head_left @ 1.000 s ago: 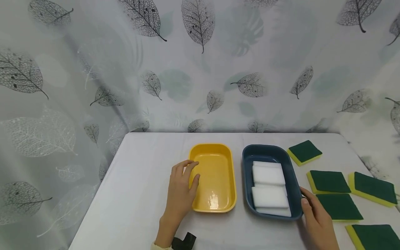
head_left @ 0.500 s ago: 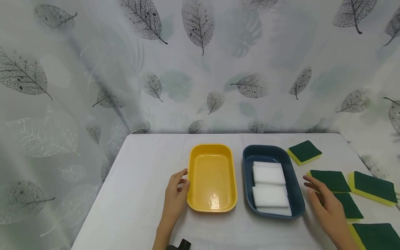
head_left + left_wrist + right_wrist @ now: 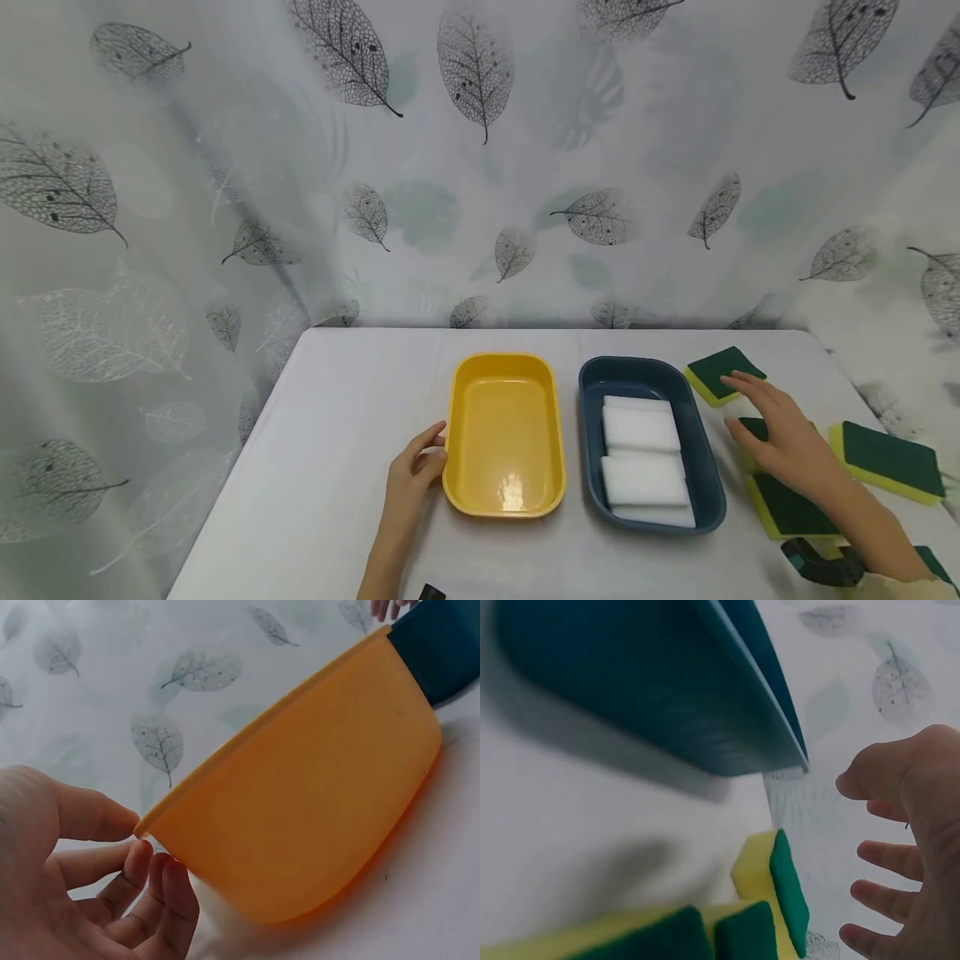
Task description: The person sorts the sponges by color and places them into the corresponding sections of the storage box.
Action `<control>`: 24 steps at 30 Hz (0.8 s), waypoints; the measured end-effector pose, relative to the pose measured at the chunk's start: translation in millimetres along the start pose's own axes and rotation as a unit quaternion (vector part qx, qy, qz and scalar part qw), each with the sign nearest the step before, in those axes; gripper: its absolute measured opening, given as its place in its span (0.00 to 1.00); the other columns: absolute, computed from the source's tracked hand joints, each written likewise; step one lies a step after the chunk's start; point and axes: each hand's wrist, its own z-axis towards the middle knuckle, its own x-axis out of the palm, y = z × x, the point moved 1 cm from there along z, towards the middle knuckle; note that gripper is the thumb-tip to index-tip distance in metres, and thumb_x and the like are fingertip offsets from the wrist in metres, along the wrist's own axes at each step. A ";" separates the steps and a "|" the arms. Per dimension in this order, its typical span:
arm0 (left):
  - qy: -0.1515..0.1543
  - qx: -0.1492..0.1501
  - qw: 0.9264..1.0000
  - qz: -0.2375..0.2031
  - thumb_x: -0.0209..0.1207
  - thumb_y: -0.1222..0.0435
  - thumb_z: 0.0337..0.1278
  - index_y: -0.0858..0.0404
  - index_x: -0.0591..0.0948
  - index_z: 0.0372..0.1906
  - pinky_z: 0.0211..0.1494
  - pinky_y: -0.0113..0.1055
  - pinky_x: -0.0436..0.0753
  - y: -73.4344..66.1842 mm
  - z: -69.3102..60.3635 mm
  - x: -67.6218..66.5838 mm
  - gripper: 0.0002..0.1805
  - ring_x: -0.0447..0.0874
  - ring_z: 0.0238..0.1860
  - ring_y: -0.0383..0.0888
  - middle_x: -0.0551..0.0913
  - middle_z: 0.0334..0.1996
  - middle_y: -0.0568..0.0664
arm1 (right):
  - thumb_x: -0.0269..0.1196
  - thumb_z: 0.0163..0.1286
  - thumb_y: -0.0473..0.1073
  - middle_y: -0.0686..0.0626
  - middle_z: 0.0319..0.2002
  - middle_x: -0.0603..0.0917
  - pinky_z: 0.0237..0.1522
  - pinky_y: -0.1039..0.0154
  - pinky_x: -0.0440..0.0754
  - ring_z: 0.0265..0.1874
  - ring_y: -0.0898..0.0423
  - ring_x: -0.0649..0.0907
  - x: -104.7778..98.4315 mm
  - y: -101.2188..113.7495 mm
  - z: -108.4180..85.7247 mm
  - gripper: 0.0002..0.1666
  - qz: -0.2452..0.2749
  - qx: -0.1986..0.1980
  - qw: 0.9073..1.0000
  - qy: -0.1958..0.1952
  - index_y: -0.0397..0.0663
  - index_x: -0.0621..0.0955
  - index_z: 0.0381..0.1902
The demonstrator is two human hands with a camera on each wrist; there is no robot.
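My left hand (image 3: 407, 487) is at the left side of a yellow tray (image 3: 504, 433). In the left wrist view its thumb and fingers (image 3: 133, 859) pinch the tray's rim, thumb above and fingertips below. To the right stands a dark blue tray (image 3: 705, 479) holding several white sponge-like blocks (image 3: 643, 429) in overlapping rows. My right hand (image 3: 783, 433) hovers over the green-and-yellow sponges, fingers spread and holding nothing. Nearest its fingertips is the far sponge (image 3: 708, 392); the hand and forearm partly cover other sponges (image 3: 795, 510).
Another sponge (image 3: 888, 462) lies toward the table's right edge, and one more (image 3: 930, 562) is partly hidden by my right forearm. A leaf-patterned curtain (image 3: 465, 200) hangs behind the white table (image 3: 345, 400).
My right hand has left the blue tray's right rim and moved right, then forward over the sponges. My left hand has drawn back from over the yellow tray to its left rim.
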 end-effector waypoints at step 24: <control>0.030 -0.056 0.995 -0.071 0.65 0.68 0.61 0.59 0.81 0.67 0.44 0.37 0.89 -1.8 -3.9 -9.9 0.27 0.86 0.42 0.46 0.79 0.57 0.59 | 0.68 0.65 0.36 0.22 0.72 0.64 0.56 0.16 0.67 0.62 0.15 0.66 -9.1 -67.7 50.7 0.41 -0.145 0.009 0.978 0.149 0.34 0.65 0.73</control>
